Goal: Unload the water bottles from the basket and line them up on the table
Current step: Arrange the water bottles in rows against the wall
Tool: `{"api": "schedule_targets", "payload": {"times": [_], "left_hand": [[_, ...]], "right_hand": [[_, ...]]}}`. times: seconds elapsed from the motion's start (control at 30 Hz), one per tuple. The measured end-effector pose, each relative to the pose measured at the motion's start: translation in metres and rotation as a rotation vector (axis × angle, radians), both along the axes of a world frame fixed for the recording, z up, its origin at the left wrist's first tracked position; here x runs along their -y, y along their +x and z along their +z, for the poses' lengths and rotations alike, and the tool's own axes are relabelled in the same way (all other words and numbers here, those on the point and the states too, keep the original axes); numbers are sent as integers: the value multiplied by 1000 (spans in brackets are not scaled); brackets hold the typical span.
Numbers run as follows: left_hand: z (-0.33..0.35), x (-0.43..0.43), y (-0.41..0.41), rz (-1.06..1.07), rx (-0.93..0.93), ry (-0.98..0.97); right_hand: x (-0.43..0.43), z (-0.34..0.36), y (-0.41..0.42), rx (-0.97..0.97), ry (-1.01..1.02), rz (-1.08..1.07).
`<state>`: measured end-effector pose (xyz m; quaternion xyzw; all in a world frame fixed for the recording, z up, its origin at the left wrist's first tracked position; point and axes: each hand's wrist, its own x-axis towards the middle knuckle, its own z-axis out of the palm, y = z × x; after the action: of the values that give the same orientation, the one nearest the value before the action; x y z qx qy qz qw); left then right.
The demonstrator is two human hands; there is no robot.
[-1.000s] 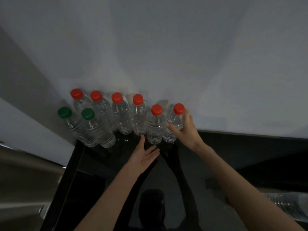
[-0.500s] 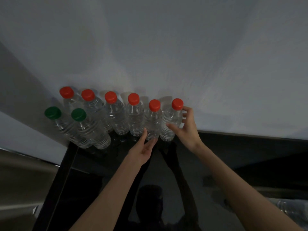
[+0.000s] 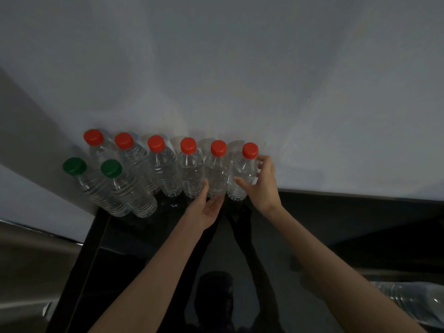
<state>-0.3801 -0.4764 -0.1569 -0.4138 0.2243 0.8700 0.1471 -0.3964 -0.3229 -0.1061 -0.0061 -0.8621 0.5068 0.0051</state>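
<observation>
Six clear water bottles with red caps stand in a row against the white wall on the black glossy table (image 3: 144, 239). My right hand (image 3: 263, 186) is wrapped around the rightmost bottle (image 3: 241, 169), thumb in front and fingers behind it. Beside it, my left hand (image 3: 207, 207) lies palm up with spread fingers at the base of the fifth bottle (image 3: 217, 174), touching it. Two green-capped bottles (image 3: 96, 188) (image 3: 129, 193) stand in front of the row at the left. No basket is in sight.
The white wall (image 3: 240, 80) rises straight behind the bottles. The table's left edge (image 3: 79, 260) runs diagonally, with grey floor beyond it. Another clear bottle (image 3: 413, 301) lies at the lower right edge of the view.
The two rightmost red-capped bottles have been pushed back into line with the others. My left hand slid forward from the table to the fifth bottle's base. My right hand stayed on the end bottle.
</observation>
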Motion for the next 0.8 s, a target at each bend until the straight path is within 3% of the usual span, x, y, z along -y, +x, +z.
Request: {"api": "schedule_targets", "payload": {"times": [0.13,0.3,0.47,0.63,0.8], "left_hand": [[24,-5,15,-89,-66,-57],[78,-8,63,-266,-224,-271],[127,-16,119,-521,-452,-750],[161,-44,164,-612,-847,-1196],[180,-84,208,-681,-1080,-1481]], "right_hand": [[-1,23,10,127,28,41],[-21,69,53,64,141,120],[-47,113,114,-131,247,138],[-84,148,188,-333,457,84],[-134,160,259,-384,635,25]]}}
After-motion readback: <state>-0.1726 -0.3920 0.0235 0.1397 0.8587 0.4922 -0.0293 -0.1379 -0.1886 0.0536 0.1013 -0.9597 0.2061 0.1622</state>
